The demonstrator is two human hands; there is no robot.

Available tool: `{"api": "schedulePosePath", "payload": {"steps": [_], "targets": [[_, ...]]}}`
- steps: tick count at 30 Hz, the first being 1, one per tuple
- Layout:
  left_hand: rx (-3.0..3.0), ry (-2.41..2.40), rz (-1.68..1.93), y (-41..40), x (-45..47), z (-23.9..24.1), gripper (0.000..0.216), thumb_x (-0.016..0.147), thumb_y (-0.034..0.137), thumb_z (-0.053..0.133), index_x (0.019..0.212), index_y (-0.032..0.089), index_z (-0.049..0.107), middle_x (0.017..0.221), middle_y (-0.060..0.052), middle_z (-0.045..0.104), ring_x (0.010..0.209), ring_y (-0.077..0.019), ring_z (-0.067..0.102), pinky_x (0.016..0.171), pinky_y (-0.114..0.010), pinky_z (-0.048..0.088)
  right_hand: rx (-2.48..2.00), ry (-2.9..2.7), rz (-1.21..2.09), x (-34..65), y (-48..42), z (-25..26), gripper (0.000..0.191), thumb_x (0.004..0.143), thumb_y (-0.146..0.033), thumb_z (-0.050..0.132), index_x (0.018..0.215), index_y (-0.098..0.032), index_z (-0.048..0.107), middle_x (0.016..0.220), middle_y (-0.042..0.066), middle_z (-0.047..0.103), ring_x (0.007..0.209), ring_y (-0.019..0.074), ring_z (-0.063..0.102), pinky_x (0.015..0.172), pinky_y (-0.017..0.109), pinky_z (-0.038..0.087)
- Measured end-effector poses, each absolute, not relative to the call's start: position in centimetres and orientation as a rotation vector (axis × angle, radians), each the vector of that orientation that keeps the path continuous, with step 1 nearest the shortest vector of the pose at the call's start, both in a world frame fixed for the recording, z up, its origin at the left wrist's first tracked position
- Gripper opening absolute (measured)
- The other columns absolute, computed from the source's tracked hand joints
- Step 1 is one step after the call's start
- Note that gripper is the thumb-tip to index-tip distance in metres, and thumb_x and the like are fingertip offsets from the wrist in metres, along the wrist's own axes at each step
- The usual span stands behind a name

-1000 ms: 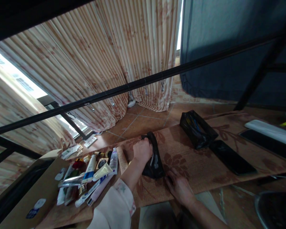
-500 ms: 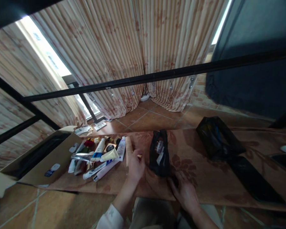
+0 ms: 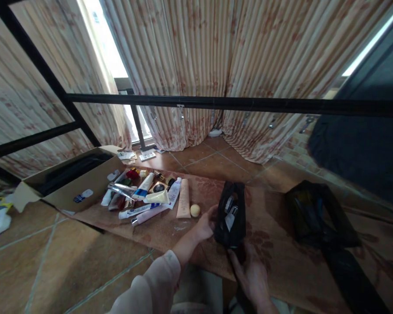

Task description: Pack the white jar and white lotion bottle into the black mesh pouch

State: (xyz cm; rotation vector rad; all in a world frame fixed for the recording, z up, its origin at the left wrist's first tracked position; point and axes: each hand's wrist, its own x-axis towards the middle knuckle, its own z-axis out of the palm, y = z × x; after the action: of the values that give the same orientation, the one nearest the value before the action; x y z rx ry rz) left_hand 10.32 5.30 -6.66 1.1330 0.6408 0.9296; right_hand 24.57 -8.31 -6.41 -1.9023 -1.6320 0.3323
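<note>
1. Black pouch (image 3: 239, 229) sat at one o'clock, small items (image 3: 231, 217) showing inside.
2. Left hand (image 3: 206, 224) had just quit the yellow ball (image 3: 195, 210), leaving it beside the tube (image 3: 184, 198), and reached the pouch's nine o'clock: both hands attended it now!
3. Right hand (image 3: 253, 274) lay at its six o'clock; whether either hand's fingers clamped it, I couldn't tell.

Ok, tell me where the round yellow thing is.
In the head view, the round yellow thing lies below centre on the brown cloth, just right of the peach tube, near the left hand.
</note>
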Motion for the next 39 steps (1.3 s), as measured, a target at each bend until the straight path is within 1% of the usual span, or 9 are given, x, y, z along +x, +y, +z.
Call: {"api": "schedulePosePath", "payload": {"steps": [3, 7, 13, 20, 23, 27, 32, 36, 39], "targets": [[1.055, 0.568, 0.894, 5.2, 10.4, -7.4, 0.059, 0.062, 0.017, 0.075, 0.118, 0.018, 0.056, 0.116, -0.009, 0.062, 0.107, -0.0261, 0.058, 0.095, -0.039, 0.044, -1.943, -1.666, 0.315, 24.6, -8.2, -6.3, 0.045, 0.086, -0.053, 0.042, 0.113, -0.019, 0.053, 0.106, 0.01, 0.06, 0.089, 0.0217, 0.06, 0.073, 0.034, 0.048], [0.992, 0.577, 0.916, 4.6, 10.3, -7.5, 0.052, 0.06, 0.009, 0.071, 0.11, 0.016, 0.059, 0.11, -0.008, 0.065, 0.105, -0.0253, 0.059, 0.095, -0.039, 0.044, -1.927, -1.688, 0.298, 24.7, -8.1, -6.4, 0.044, 0.087, -0.052, 0.041, 0.115, -0.02, 0.053, 0.106, 0.01, 0.06, 0.093, 0.0223, 0.059, 0.075, 0.034, 0.048], [1.069, 0.666, 0.94, 3.9, 9.9, -7.2, 0.047, 0.064, 0.001, 0.061, 0.108, 0.017, 0.059, 0.109, -0.005, 0.066, 0.106, -0.0218, 0.059, 0.097, -0.037, 0.044, -1.947, -1.662, 0.292, 24.6, -8.2, -6.7, 0.042, 0.088, -0.051, 0.039, 0.114, -0.02, 0.053, 0.107, 0.01, 0.06, 0.093, 0.0226, 0.058, 0.077, 0.035, 0.047], [1.239, 0.787, 0.947, 3.1, 9.4, -7.4, 0.042, 0.07, 0.003, 0.056, 0.11, 0.016, 0.059, 0.105, -0.005, 0.067, 0.101, -0.0197, 0.06, 0.095, -0.036, 0.045, -1.954, -1.67, 0.288, 24.8, -8.3, -7.0, 0.045, 0.088, -0.052, 0.039, 0.113, -0.018, 0.054, 0.105, 0.011, 0.06, 0.092, 0.0235, 0.058, 0.078, 0.036, 0.047], [1.27, 0.832, 0.96, 2.8, 9.3, -7.4, 0.04, 0.07, 0.004, 0.056, 0.108, 0.016, 0.06, 0.102, -0.005, 0.067, 0.099, -0.0194, 0.06, 0.094, -0.035, 0.046, -1.942, -1.685, 0.263, 24.8, -8.3, -7.0, 0.044, 0.088, -0.051, 0.038, 0.114, -0.019, 0.054, 0.106, 0.011, 0.06, 0.095, 0.0242, 0.058, 0.079, 0.037, 0.047], [1.311, 0.857, 0.97, 2.6, 9.3, -7.0, 0.037, 0.071, 0.005, 0.057, 0.106, 0.017, 0.062, 0.1, -0.004, 0.067, 0.097, -0.0195, 0.061, 0.093, -0.036, 0.046, -1.951, -1.684, 0.295, 24.7, -8.4, -7.0, 0.043, 0.089, -0.051, 0.037, 0.111, -0.019, 0.055, 0.103, 0.01, 0.061, 0.09, 0.0235, 0.059, 0.075, 0.036, 0.047], [1.378, 0.905, 0.968, 2.3, 9.1, -6.7, 0.038, 0.069, 0.006, 0.059, 0.105, 0.017, 0.062, 0.098, -0.003, 0.068, 0.095, -0.0195, 0.06, 0.092, -0.034, 0.047, -1.949, -1.725, 0.209, 24.7, -8.4, -6.8, 0.041, 0.089, -0.05, 0.036, 0.107, -0.018, 0.056, 0.1, 0.012, 0.06, 0.087, 0.0242, 0.058, 0.074, 0.037, 0.046], [1.42, 0.937, 0.954, 2.2, 9.1, -6.6, 0.037, 0.069, 0.007, 0.061, 0.104, 0.017, 0.062, 0.099, -0.003, 0.068, 0.094, -0.0198, 0.06, 0.091, -0.033, 0.047, -1.942, -1.719, 0.252, 24.7, -8.4, -6.7, 0.04, 0.09, -0.048, 0.036, 0.107, -0.019, 0.056, 0.099, 0.01, 0.06, 0.084, 0.0224, 0.058, 0.07, 0.034, 0.046], [1.443, 0.946, 0.945, 2.1, 9.0, -6.4, 0.037, 0.07, 0.007, 0.06, 0.105, 0.017, 0.062, 0.099, -0.003, 0.068, 0.094, -0.0198, 0.06, 0.09, -0.033, 0.047, -1.946, -1.709, 0.285, 24.8, -8.4, -6.8, 0.039, 0.09, -0.049, 0.037, 0.107, -0.019, 0.055, 0.1, 0.009, 0.06, 0.087, 0.0222, 0.059, 0.071, 0.034, 0.046]]}}
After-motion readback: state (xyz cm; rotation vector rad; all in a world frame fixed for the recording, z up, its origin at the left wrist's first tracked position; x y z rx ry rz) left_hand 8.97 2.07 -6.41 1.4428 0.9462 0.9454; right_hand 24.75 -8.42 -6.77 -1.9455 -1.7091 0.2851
